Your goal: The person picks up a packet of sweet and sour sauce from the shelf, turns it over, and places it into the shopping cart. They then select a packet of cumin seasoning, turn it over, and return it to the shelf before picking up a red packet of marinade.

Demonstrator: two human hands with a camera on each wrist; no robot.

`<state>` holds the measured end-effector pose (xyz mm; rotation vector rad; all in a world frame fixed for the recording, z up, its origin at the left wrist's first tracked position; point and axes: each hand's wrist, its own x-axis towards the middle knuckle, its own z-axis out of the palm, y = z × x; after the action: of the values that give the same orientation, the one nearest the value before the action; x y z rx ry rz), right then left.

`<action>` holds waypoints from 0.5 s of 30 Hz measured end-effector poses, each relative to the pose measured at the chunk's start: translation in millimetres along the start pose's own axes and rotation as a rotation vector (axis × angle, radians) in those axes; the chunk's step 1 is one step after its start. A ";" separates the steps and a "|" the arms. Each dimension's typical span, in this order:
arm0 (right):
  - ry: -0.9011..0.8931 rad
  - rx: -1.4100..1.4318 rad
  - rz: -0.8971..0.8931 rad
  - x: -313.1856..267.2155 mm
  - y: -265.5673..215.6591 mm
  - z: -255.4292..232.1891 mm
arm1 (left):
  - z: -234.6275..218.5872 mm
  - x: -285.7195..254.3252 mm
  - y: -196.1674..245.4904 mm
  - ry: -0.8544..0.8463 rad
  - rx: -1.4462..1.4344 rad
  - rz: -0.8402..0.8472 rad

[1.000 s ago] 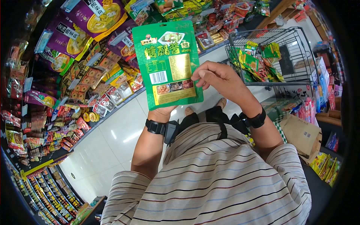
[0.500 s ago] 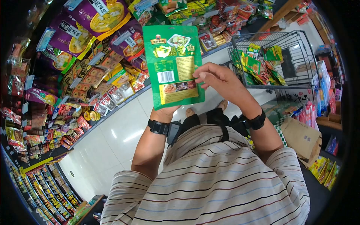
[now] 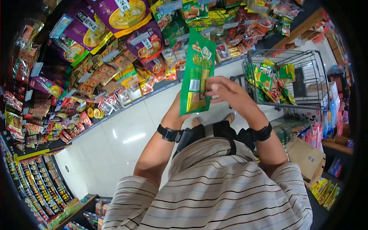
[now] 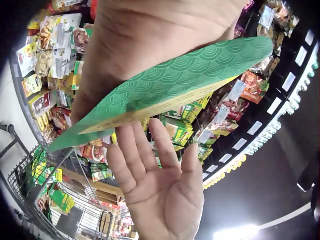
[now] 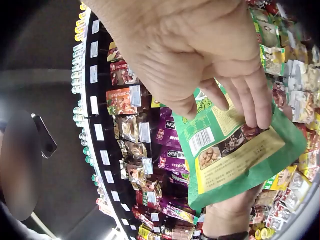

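A green stand-up seasoning pouch [image 3: 194, 76] with a gold panel and barcode is upright in front of the person, turned partly edge-on in the head view. My left hand [image 3: 177, 109] holds it from behind near its lower end, with the fingers hidden behind it. The right hand [image 3: 235, 97] is at the pouch's right edge, fingers extended and slightly bent. From the left wrist, the right palm [image 4: 160, 195] faces up, fingertips right at the pouch's edge. In the right wrist view those fingers overlap the printed face [image 5: 227, 150] of the pouch.
A wire shopping cart [image 3: 306, 73] with several green and yellow packets [image 3: 272, 82] stands at the right. Shelves of hanging pouches [image 3: 119, 17] run along the left and top. A brown paper bag [image 3: 306, 157] lies at the lower right. White tiled floor [image 3: 119, 134] shows between.
The pouch has moved right and turned from facing the head camera to nearly edge-on. The left hand moved with it. The right hand stays beside its edge, with its fingers a little more spread.
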<state>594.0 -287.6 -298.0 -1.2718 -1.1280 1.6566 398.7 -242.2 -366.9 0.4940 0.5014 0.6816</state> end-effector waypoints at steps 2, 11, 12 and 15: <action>-0.008 0.033 0.016 2.2 1.7 0.9 | 8.0 -0.5 -0.6 0.041 0.143 0.019; -0.027 0.022 -0.023 -0.2 -6.5 7.0 | 15.5 22.5 -0.6 0.117 0.602 0.115; -0.024 0.036 -0.017 -1.0 -7.9 6.9 | 19.6 21.1 0.5 0.148 0.745 0.156; 0.024 0.063 0.012 -0.3 -7.1 7.3 | 31.5 19.3 0.2 0.217 0.982 0.204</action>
<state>587.3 -286.9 -290.3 -1.2572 -1.0480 1.6688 429.8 -236.9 -347.7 1.4153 1.0008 0.6559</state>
